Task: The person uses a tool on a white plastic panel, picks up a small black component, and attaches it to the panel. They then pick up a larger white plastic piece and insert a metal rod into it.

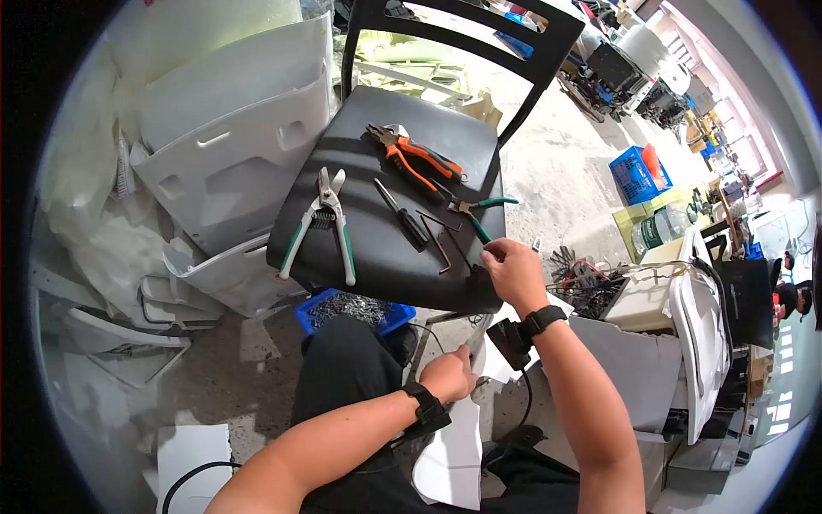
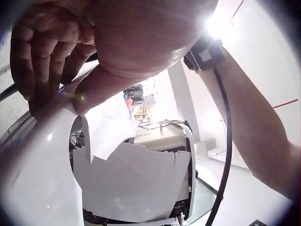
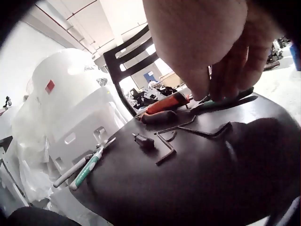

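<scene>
On the black chair seat (image 1: 342,257) lie green-white snips (image 1: 324,218), orange-black pliers (image 1: 415,158), a screwdriver (image 1: 402,214), hex keys (image 1: 437,244) and small green-handled pliers (image 1: 479,206). At the seat's right edge my right hand (image 1: 514,270) pinches one green handle between thumb and fingers; in the right wrist view that hand (image 3: 225,61) partly covers the tool. Below the seat, my left hand (image 1: 447,373) grips the edge of a white sheet piece (image 1: 454,454); the left wrist view shows its fingers (image 2: 47,52) curled at the white piece (image 2: 47,160).
A blue bin of small metal parts (image 1: 398,319) stands under the chair's front. White plastic shells (image 1: 231,128) are stacked at the left. Wires, white panels (image 1: 625,368) and a blue crate (image 1: 638,176) stand to the right. Black cables hang near both wrists.
</scene>
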`<state>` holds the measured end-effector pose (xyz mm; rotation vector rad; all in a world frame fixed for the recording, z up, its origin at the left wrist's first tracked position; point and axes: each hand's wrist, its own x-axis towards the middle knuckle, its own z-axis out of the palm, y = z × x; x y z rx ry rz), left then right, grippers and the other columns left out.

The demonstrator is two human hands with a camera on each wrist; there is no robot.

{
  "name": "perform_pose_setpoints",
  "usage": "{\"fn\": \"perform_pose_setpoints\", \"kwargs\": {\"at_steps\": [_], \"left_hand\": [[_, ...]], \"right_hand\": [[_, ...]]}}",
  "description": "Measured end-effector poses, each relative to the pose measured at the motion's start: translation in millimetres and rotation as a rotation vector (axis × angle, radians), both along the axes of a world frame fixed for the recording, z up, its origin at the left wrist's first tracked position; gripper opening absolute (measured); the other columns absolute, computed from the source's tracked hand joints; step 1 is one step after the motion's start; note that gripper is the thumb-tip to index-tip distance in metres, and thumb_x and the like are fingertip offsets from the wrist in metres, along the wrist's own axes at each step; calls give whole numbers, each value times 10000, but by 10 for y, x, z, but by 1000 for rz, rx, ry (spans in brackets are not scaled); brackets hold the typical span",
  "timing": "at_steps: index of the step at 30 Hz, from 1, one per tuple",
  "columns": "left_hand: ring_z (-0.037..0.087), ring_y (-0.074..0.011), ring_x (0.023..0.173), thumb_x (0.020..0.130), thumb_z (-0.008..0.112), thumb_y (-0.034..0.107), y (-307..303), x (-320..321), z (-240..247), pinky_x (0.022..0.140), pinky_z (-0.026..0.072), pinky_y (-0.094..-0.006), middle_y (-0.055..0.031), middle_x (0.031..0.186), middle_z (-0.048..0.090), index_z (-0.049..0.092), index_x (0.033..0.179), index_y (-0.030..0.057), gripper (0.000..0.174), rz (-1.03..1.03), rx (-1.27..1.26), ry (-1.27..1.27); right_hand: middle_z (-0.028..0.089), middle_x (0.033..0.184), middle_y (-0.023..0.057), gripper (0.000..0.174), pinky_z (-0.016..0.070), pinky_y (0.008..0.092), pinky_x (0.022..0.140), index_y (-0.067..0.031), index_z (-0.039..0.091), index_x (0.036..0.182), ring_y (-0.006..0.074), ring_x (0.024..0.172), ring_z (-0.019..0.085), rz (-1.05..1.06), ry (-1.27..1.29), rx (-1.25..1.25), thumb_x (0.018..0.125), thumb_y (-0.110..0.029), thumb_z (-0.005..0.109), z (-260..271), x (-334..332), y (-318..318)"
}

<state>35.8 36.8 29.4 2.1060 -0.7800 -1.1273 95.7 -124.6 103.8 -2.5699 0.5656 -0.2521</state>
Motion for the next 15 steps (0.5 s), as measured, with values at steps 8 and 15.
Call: {"fn": "perform_pose_setpoints", "kwargs": {"at_steps": [8,15], "left_hand": [[569,-395,950,787,591,317,14,-11,-59,813,449,-450,-247,1008,598,473,1129,18,468,5,-40,-9],[564,-391,977,792,597,319,-11,-14,-37,841,442,-446,-238,1039,593,472,1140,37,464,-7,-5,-20]], "right_hand": [[647,807,175,180,482,412,704,-27,670,830,345,778,616,35,30,-18,779,-193,621,-27,-27,109],[646,791,149,179,484,383,686,-46,673,846,323,749,618,89,85,-110,761,-199,637,-93,21,144]]}}
